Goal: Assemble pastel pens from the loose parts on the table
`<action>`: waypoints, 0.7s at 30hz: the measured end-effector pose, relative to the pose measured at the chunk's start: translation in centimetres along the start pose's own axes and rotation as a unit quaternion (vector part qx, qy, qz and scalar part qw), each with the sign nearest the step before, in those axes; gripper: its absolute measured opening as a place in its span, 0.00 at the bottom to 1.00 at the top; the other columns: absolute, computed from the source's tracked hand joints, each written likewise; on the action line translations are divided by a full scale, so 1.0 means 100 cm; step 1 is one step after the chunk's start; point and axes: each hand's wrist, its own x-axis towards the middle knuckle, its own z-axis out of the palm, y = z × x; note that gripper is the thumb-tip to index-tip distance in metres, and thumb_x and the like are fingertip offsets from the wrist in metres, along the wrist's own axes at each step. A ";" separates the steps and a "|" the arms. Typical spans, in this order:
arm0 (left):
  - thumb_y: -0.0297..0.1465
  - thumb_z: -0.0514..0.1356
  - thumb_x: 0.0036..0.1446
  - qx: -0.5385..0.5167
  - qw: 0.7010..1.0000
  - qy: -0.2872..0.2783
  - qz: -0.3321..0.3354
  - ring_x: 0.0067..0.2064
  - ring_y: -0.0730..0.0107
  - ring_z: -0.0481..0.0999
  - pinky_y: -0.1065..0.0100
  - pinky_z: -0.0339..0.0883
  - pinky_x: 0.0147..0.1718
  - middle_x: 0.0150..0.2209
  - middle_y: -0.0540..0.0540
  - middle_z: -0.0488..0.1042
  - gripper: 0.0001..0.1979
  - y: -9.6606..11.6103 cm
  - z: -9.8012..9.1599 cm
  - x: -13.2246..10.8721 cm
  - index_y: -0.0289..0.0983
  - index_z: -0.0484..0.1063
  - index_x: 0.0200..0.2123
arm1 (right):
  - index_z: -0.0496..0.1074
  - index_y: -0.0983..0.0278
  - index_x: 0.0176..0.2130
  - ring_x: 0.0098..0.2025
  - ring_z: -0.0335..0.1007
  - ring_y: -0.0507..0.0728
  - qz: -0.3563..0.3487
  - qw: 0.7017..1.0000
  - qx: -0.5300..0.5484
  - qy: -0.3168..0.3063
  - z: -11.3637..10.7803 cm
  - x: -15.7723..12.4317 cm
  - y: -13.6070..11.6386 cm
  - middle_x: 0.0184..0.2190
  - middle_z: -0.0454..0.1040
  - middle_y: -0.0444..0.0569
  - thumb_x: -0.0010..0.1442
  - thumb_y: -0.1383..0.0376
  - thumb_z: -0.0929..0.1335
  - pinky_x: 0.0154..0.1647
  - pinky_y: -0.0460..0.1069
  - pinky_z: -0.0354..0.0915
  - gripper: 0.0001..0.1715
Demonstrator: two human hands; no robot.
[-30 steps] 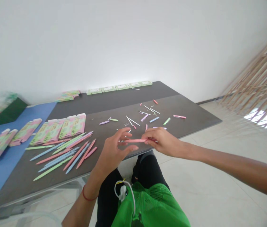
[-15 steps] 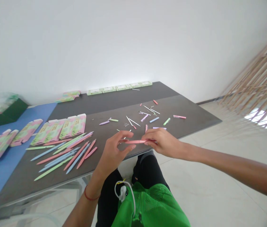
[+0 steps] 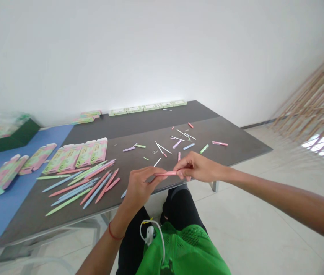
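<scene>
A pink pen (image 3: 170, 173) lies level between my two hands, just above the table's front edge. The fingers of my left hand (image 3: 142, 187) pinch its left end. My right hand (image 3: 197, 167) grips the right end, and its fingers cover that tip. Beyond the hands lie loose pen parts: white refills (image 3: 165, 149), a blue barrel piece (image 3: 189, 146), a green piece (image 3: 204, 149) and a pink piece (image 3: 219, 143). To the left rests a pile of pink, blue and green pens (image 3: 78, 189).
Flattened pink-green boxes (image 3: 77, 156) lie behind the pens, with more cartons (image 3: 7, 175) on the blue surface. Several closed boxes (image 3: 134, 109) line the wall side. A dark green bin (image 3: 24, 131) stands at far left. The dark table (image 3: 236, 141) ends close to my legs.
My left hand's fingers have closed onto the pen's left end; before, they were spread around it. The view has shifted slightly, and the pen parts appear a little further right.
</scene>
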 end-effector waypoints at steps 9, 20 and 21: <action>0.27 0.67 0.64 0.015 0.996 0.051 0.077 0.39 0.68 0.84 0.70 0.77 0.41 0.38 0.48 0.85 0.04 -0.004 0.003 -0.003 0.41 0.82 0.41 | 0.82 0.70 0.36 0.22 0.67 0.47 0.175 0.929 0.316 -0.074 -0.011 0.015 0.019 0.30 0.81 0.51 0.52 0.54 0.81 0.25 0.44 0.70 0.22; 0.38 0.71 0.57 -0.166 0.946 0.180 -0.214 0.34 0.63 0.85 0.64 0.82 0.39 0.33 0.45 0.85 0.11 -0.010 0.047 -0.023 0.36 0.82 0.37 | 0.69 0.59 0.38 0.46 0.75 0.60 -0.057 0.873 0.454 0.169 0.024 0.019 0.010 0.36 0.76 0.50 0.70 0.38 0.58 0.51 0.58 0.72 0.31; 0.37 0.71 0.57 -0.171 0.944 0.180 -0.217 0.34 0.63 0.85 0.63 0.82 0.39 0.33 0.45 0.85 0.11 -0.008 0.051 -0.022 0.36 0.82 0.37 | 0.65 0.58 0.34 0.41 0.73 0.59 -0.074 0.862 0.465 0.189 0.031 0.022 0.006 0.31 0.71 0.47 0.70 0.39 0.58 0.48 0.57 0.71 0.29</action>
